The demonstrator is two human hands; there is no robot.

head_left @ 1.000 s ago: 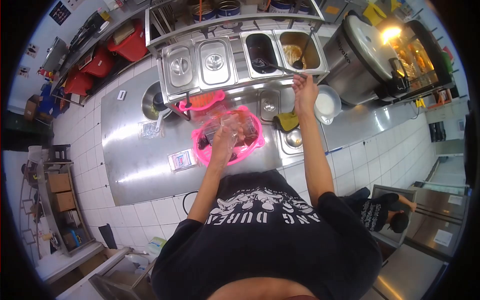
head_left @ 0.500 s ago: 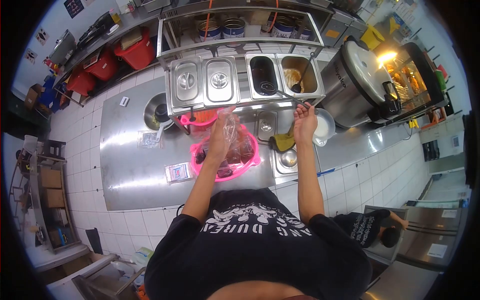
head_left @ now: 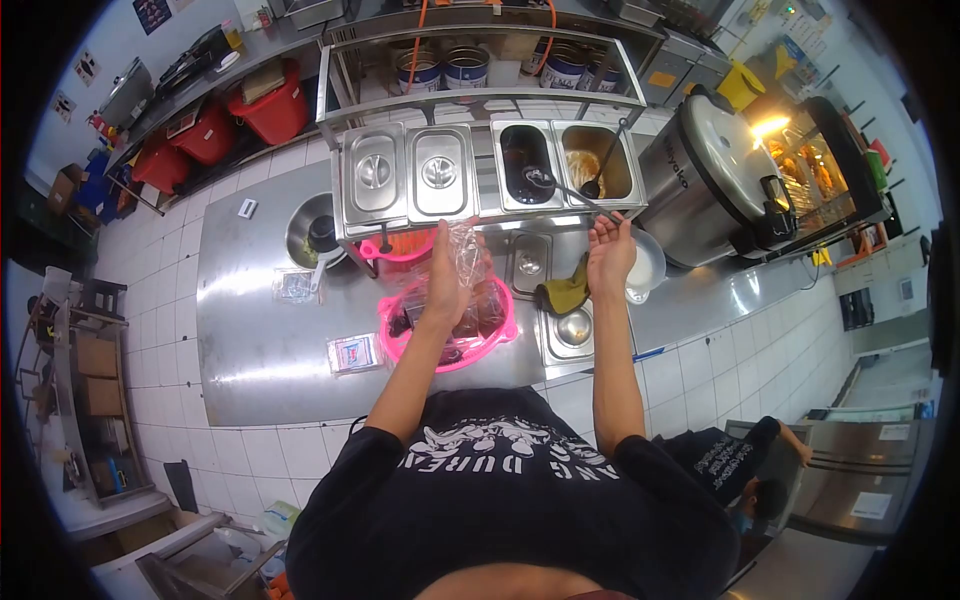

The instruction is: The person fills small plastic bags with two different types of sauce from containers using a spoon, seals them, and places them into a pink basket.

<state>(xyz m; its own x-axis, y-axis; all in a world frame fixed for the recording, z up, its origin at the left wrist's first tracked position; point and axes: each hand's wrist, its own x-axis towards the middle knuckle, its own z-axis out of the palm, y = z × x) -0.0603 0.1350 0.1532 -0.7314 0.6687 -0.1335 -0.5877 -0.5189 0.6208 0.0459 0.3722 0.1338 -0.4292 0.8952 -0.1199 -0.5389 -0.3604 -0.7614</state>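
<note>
A clear plastic bag [head_left: 466, 250] is in my left hand [head_left: 448, 283], held upright over the pink basket [head_left: 508, 330]. Several filled bags of dark and brown sauce [head_left: 487, 312] lie in that basket. My right hand [head_left: 610, 262] has its fingers closed round the handle end of a ladle [head_left: 578, 195]. The ladle's bowl hangs over the pan of dark sauce [head_left: 524, 150], to the left of a pan of brown sauce [head_left: 584, 160] with another ladle in it. Below my right hand lies an olive-green cloth [head_left: 565, 293].
Two lidded steel pans [head_left: 438, 172] stand left of the sauces. A large rice cooker [head_left: 705, 180] is at the right. A steel bowl [head_left: 312, 228] and a packet [head_left: 355, 353] sit on the counter at left. Behind me at right, a person [head_left: 725, 462] reaches toward a steel fridge.
My left hand and the bag have shifted slightly right and down. The ladle stays over the dark sauce with little movement. The person behind has moved a little lower in view.
</note>
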